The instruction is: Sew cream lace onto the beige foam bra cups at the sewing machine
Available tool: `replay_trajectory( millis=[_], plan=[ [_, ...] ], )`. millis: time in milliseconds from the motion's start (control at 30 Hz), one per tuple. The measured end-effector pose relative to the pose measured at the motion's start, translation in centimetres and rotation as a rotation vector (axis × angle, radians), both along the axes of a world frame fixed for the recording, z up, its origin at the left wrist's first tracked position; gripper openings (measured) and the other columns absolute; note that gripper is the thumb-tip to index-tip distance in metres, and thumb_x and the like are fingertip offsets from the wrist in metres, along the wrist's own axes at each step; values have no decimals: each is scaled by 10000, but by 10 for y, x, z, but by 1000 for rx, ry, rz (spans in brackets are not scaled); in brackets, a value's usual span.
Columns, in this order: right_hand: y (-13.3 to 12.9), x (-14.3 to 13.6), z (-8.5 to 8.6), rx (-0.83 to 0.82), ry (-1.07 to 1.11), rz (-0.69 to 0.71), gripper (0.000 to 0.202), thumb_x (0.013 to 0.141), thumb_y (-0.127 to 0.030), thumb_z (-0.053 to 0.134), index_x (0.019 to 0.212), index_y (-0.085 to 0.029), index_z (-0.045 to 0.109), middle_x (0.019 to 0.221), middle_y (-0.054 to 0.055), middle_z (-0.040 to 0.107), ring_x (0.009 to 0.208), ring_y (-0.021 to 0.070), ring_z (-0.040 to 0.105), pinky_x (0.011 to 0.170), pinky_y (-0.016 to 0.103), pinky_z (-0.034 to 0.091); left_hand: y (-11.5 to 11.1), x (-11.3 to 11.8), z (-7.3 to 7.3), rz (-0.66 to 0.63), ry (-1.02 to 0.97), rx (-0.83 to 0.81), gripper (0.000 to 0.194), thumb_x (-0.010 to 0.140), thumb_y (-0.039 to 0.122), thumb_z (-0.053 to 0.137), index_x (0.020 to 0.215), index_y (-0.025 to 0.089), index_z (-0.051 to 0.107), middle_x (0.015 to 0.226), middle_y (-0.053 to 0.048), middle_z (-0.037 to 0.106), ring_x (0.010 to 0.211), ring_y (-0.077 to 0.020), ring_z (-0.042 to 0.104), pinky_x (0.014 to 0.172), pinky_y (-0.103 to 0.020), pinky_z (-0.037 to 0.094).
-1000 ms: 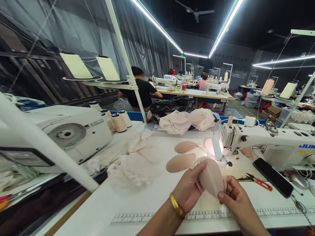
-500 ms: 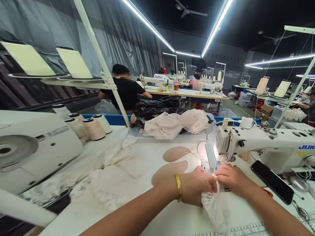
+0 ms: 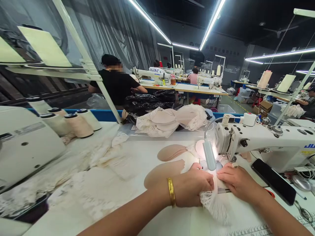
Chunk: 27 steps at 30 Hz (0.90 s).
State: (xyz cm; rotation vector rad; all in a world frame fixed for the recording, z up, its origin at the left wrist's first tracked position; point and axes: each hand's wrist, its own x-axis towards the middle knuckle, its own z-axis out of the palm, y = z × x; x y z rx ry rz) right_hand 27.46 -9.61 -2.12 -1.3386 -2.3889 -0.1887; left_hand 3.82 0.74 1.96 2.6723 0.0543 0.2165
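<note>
My left hand (image 3: 197, 186), wearing a gold bracelet (image 3: 171, 192) on its wrist, is closed on a white lace piece (image 3: 213, 205) that hangs over the table's front part. My right hand (image 3: 238, 182) is at the opposite side of the same piece, fingers together and tips pressing its edge. A beige band is on one of its fingers. Both hands are just in front of the sewing machine's (image 3: 256, 137) needle area, which a small grey lamp (image 3: 210, 155) lights and partly hides. Left of the needle lie beige oval cups (image 3: 163, 173).
A black phone (image 3: 273, 181) lies right of my right hand. Behind the table is a plastic bin piled with lace pieces (image 3: 157, 123). More lace (image 3: 98, 186) spreads across the table's left. Thread cones (image 3: 79, 124) stand beside another machine (image 3: 27, 141). A person in black sits beyond.
The camera view has shifted a little to the right. My right hand's fingers have spread flatter and moved slightly away from my left hand, which keeps its hold on the lace.
</note>
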Motion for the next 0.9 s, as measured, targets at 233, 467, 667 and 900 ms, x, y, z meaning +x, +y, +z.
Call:
replay_trajectory(
  millis=[233, 467, 667, 900],
  plan=[
    [2, 2, -3, -23, 52, -67, 344, 961, -69, 501, 1163, -268, 695, 1060, 49, 751, 949, 219, 659, 766, 318, 527, 6, 5, -2, -29, -66, 81, 199, 748, 128, 705, 601, 173, 580, 917, 43, 738, 581, -88, 505, 838, -357, 334],
    [3, 5, -8, -15, 64, -54, 389, 928, -49, 489, 1186, -255, 695, 1069, 66, 756, 972, 235, 665, 809, 352, 554, 6, 5, -4, -21, -58, 106, 234, 760, 134, 721, 584, 170, 571, 935, 44, 754, 601, -98, 545, 820, -362, 325],
    [1, 3, -5, -23, 58, -53, 371, 939, -39, 480, 1155, -256, 688, 1064, 58, 749, 965, 227, 664, 789, 334, 539, 5, 4, -3, -23, -77, 104, 236, 746, 130, 716, 568, 171, 567, 941, 47, 759, 582, -94, 533, 819, -367, 336],
    [1, 6, -5, -33, 67, -68, 324, 913, -29, 479, 1062, -242, 673, 1030, 58, 731, 951, 231, 633, 692, 305, 466, 13, 7, -2, -44, -72, 111, 256, 772, 123, 696, 579, 170, 535, 902, 43, 750, 720, -136, 633, 808, -357, 316]
  ],
)
